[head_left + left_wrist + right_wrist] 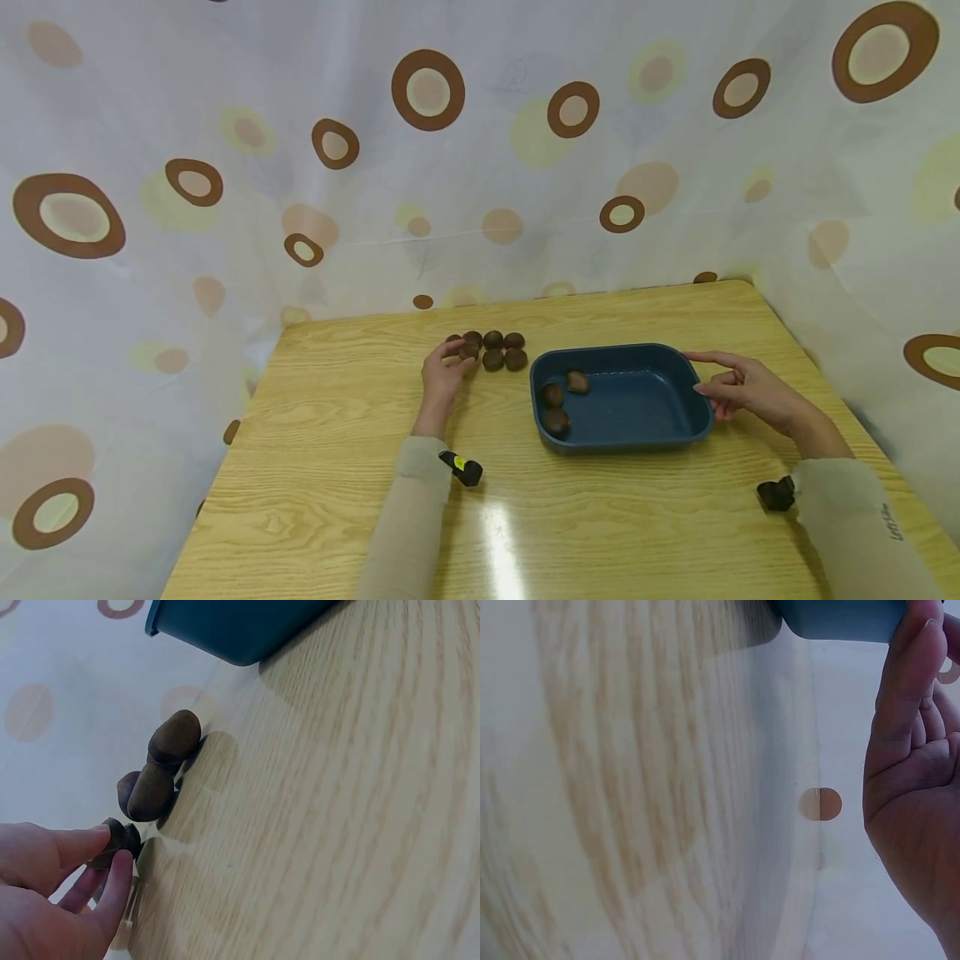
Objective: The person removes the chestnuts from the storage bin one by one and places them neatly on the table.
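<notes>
My left hand point(442, 377) pinches a dark brown chestnut point(468, 352) between thumb and fingertips at the left end of a small group. Other chestnuts point(493, 359) lie in two short rows just right of those fingers. In the left wrist view, the fingertips cover part of the pinched chestnut point(112, 832). To the right stands a deep blue rectangular dish point(622, 446), with three chestnuts point(556, 422) at its left end. My right hand point(757, 396) grips the dish's right end, thumb over the rim and index finger stretched along the back corner.
The light wooden table point(322, 467) carries everything. A curtain point(480, 167) with brown and yellow circles hangs behind it and along both sides. Small black cameras point(468, 472) sit at both wrists, on the beige sleeves point(408, 517).
</notes>
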Available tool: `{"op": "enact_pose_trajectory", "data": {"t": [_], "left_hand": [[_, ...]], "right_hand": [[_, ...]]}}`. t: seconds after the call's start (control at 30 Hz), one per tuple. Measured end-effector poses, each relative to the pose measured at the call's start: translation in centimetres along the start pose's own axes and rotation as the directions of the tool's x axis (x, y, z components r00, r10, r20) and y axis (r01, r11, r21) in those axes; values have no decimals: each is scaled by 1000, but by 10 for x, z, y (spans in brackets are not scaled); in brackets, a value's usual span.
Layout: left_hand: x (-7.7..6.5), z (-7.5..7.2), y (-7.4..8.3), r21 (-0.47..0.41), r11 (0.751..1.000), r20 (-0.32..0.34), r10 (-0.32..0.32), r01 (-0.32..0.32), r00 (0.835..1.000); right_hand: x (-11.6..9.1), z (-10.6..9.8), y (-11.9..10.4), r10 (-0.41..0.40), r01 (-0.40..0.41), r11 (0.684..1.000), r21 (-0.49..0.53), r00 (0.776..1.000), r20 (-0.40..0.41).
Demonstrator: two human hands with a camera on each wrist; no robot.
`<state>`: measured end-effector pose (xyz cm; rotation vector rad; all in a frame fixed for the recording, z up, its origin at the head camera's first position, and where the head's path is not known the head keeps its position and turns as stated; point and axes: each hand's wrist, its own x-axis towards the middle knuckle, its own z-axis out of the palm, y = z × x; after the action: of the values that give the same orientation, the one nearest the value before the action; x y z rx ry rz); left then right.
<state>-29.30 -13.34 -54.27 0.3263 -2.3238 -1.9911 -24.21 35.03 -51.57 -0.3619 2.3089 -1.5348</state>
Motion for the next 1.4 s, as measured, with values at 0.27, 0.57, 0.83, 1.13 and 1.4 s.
{"op": "enact_pose_trajectory", "data": {"t": [0.27,0.57,0.83,1.13,1.4], "left_hand": [[1,3,-1,43,999,-19,21,-20,1000],[-2,5,-2,112,992,-22,57,-54,998],[-2,5,1,217,966,-4,144,-139,990],[-5,1,2,250,962,-15,120,-112,993],[-3,-3,4,243,962,-14,129,-122,992]], "right_hand": [[-1,0,-2,-10,10,1000,-2,1000,3],[-1,1,3,7,-7,1000,-3,1000,6],[0,-2,3,-11,11,1000,-22,1000,5],[0,1,5,-5,5,1000,3,1000,1],[1,1,3,0,0,1000,-11,1000,-9]]}}
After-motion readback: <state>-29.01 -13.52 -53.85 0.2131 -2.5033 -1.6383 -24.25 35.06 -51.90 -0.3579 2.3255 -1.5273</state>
